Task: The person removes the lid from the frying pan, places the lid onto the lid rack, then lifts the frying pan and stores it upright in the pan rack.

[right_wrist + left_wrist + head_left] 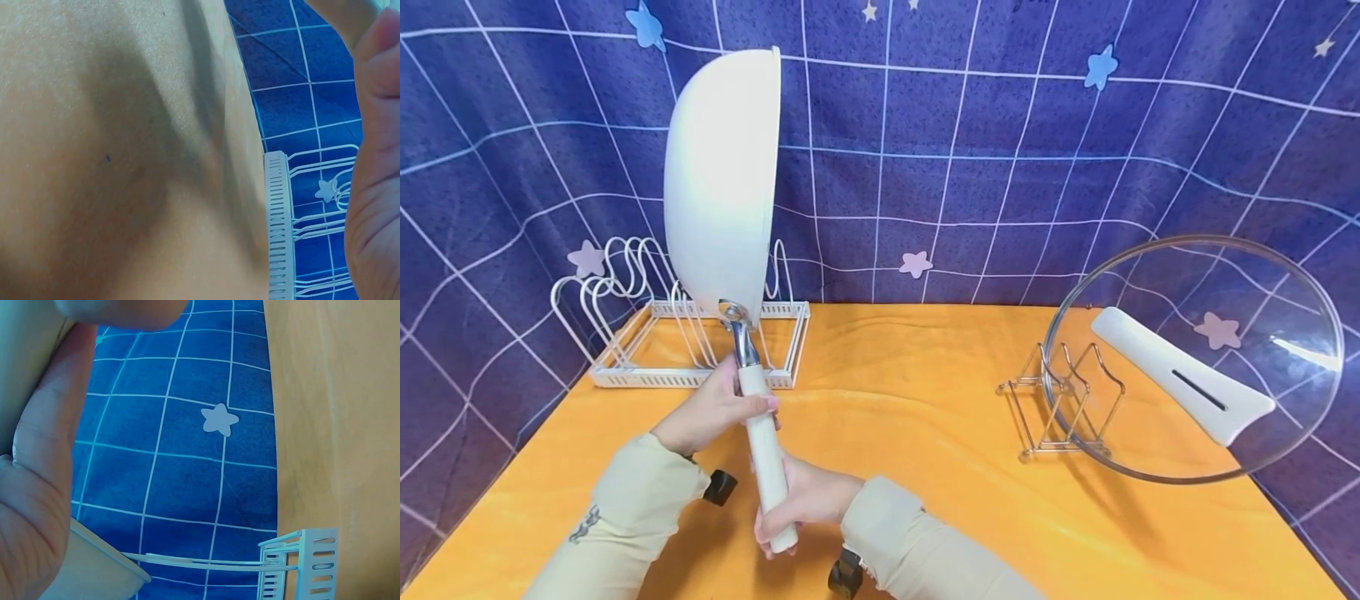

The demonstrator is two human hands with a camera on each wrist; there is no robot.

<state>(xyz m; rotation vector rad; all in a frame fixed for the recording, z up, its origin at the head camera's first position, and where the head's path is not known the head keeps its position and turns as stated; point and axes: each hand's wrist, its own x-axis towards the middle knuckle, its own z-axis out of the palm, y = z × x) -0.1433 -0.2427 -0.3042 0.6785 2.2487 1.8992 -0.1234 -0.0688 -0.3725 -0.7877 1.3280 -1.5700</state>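
A white wok (722, 175) is held up on edge, its deep bowl tilted sideways with the rim facing right. My left hand (718, 408) grips the upper part of its long pale handle (765, 458), just below the metal neck. Lower down, my right hand (811, 497) wraps round the handle near its end. The bowl overlaps a white slotted rack (651, 379) with looped wire dividers in the head view. In the left wrist view, part of the wok (94, 569) shows beside the palm and the rack's slotted end (319, 565).
On the right, a small wire stand (1063, 446) holds a large glass lid (1180, 479) upright, with a long white slotted handle (1183, 375) across it. An orange cloth (910, 400) covers the table. A blue grid-patterned curtain (970, 183) rises behind.
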